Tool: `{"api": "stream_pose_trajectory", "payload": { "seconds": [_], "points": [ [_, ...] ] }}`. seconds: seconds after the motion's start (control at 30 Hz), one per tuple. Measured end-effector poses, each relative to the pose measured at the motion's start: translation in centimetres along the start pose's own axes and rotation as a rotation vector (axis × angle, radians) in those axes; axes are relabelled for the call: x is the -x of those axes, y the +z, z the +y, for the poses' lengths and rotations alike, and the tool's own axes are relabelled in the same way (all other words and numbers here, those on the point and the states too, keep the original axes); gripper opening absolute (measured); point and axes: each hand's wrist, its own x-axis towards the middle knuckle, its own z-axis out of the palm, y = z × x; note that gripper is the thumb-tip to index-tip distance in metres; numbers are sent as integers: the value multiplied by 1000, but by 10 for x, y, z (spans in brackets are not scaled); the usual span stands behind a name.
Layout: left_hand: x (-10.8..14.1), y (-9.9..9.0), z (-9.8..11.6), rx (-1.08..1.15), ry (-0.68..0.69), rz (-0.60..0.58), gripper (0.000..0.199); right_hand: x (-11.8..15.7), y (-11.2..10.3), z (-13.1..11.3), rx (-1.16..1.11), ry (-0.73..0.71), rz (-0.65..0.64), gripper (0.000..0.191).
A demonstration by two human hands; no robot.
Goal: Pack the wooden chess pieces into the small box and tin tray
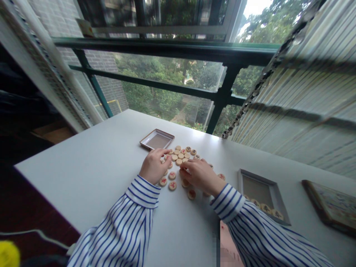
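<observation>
Round wooden Chinese chess pieces [179, 162] lie in a loose cluster on the white table; some show red or black characters, others are blank side up. At the cluster's left edge is my left hand [154, 165], thumb and index finger apart, beside several pieces and partly covering them. My right hand [200, 174] reaches over the near right side, its fingers closed together at a piece that they mostly hide. Between and below the hands lie red-marked pieces [172, 185]. Another piece [191, 194] sits just under my right hand.
Behind my left hand lies an open shallow box part [157, 140]. On the right a grey tray [263, 191] holds several pieces along its near side. Farther right is a dark-edged box with a patterned top [330, 204]. Something pink [229, 244] shows under my right forearm.
</observation>
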Motion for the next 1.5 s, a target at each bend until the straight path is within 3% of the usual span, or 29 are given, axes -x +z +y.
{"api": "stream_pose_trajectory", "payload": {
  "seconds": [0.43,0.73,1.2,1.4,1.5],
  "points": [
    [1,1,-1,-5,8,-31,19,1,-5,-2,16,2,-68,26],
    [1,1,3,-9,7,-49,20,-2,-1,6,20,83,112,21],
    [2,5,4,-4,38,-41,19,-5,4,9,75,100,61,25],
    [2,7,3,-7,67,-34,17,-6,5,12,8,128,90,25],
    [2,7,4,10,92,-47,18,-7,5,17,-163,175,150,23]
  ]
}}
